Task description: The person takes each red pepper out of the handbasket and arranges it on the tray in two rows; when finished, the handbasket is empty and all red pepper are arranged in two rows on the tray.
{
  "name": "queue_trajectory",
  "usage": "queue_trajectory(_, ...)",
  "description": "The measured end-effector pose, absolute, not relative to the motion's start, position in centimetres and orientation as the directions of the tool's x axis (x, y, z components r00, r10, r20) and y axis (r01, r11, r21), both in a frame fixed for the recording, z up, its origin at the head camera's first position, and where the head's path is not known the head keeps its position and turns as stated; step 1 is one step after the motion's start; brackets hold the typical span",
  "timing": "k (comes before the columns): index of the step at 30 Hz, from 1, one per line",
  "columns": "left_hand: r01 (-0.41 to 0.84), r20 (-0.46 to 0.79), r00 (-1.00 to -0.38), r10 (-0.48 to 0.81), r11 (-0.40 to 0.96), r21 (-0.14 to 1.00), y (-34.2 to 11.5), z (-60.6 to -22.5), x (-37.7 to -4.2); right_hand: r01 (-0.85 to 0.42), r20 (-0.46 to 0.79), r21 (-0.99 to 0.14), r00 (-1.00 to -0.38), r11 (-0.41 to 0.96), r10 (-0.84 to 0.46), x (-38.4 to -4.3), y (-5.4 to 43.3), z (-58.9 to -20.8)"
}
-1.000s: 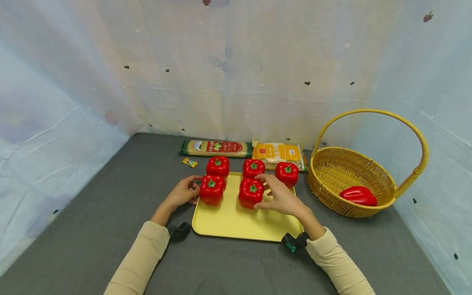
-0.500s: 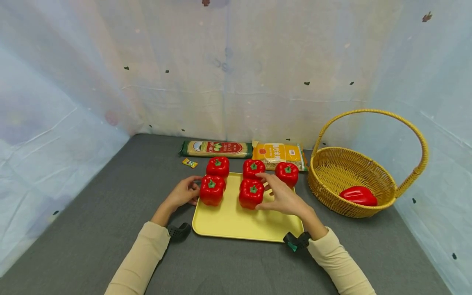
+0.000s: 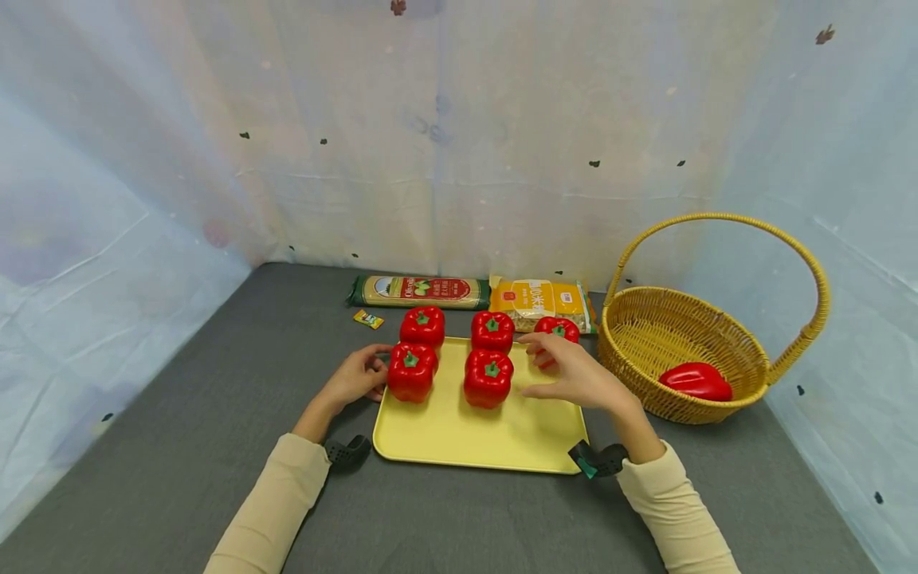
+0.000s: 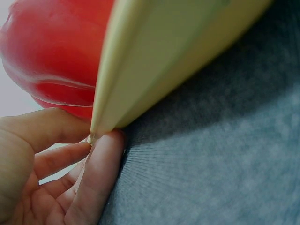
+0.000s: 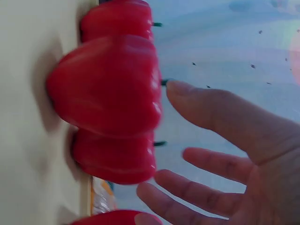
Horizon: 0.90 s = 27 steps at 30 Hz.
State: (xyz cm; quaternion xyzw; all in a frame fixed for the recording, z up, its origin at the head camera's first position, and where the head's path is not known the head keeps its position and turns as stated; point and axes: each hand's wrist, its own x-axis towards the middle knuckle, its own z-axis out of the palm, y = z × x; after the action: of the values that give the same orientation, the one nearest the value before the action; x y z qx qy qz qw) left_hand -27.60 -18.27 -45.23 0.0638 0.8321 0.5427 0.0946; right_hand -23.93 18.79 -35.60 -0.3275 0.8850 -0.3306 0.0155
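Observation:
A yellow tray [image 3: 459,438] on the table carries several red bell peppers with green stems. My left hand [image 3: 357,373] pinches the tray's left edge, beside the front-left bell pepper [image 3: 412,373]. In the left wrist view, fingers lie on both sides of the tray rim [image 4: 105,93]. My right hand [image 3: 574,375] hovers over the tray's right side with fingers spread, holding nothing. It is apart from the front-middle bell pepper [image 3: 488,381] and partly hides the back-right bell pepper [image 3: 558,325]. In the right wrist view, a bell pepper [image 5: 108,84] stands beside the thumb.
A wicker basket [image 3: 624,363] with a tall handle stands at the right, a red bell pepper [image 3: 697,381] lying inside it. Behind the tray lie a noodle pack [image 3: 419,292], an orange-and-yellow food bag [image 3: 539,303] and a small yellow packet [image 3: 368,319].
My right hand has let go of the front-middle bell pepper and drawn away to the right. The left hand stays at the tray's edge.

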Motion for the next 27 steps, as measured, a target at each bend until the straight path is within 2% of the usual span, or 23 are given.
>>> queue_trajectory(8,0.012,-0.082,-0.974,0.211,0.41,0.912,-18.4,-44.7,-27.7,-0.577,0.205,-0.57,-0.79,0.586,-0.579,-23.7,21.1,-33.9)
queue_trajectory(17,0.019,-0.073,-0.976,0.205,0.417,0.908,-18.6,-44.1,-27.7,-0.509,0.195,-0.581,-0.845,0.635,-0.498,-23.3,24.1,-31.7)
queue_trajectory(27,0.047,-0.053,-0.969,0.242,0.388,0.92,-17.5,-42.3,-25.5,-0.476,0.226,-0.57,-0.875,0.67,-0.428,-22.7,28.3,-30.5)
